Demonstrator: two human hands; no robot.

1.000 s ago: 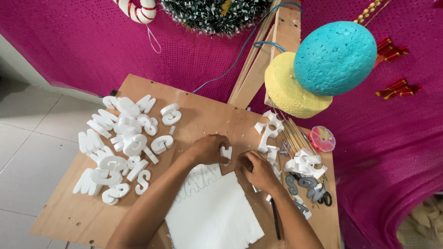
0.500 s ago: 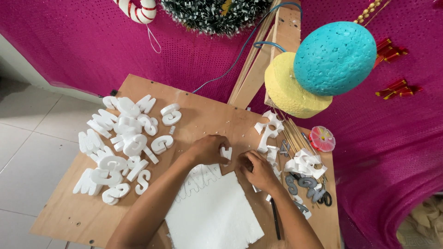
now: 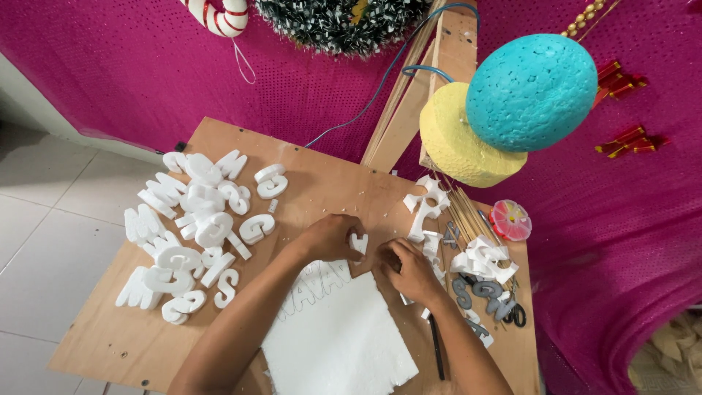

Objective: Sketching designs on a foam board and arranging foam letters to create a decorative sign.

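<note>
My left hand [image 3: 329, 238] pinches a small white foam letter piece [image 3: 358, 243] over the middle of the wooden board [image 3: 314, 175]. Close beside it on the right, my right hand [image 3: 409, 269] has its fingers curled next to the same piece; whether it grips anything is hidden. Just below both hands lies a white foam sheet [image 3: 336, 340] with letter shapes cut out along its top edge.
A pile of cut white foam letters [image 3: 190, 234] covers the board's left side. On the right lie more foam scraps [image 3: 479, 260], wooden sticks [image 3: 468, 216], grey letters [image 3: 486, 292] and a pink round object [image 3: 510, 219]. A turquoise foam ball [image 3: 530, 91] and a yellow one [image 3: 457, 143] hang above.
</note>
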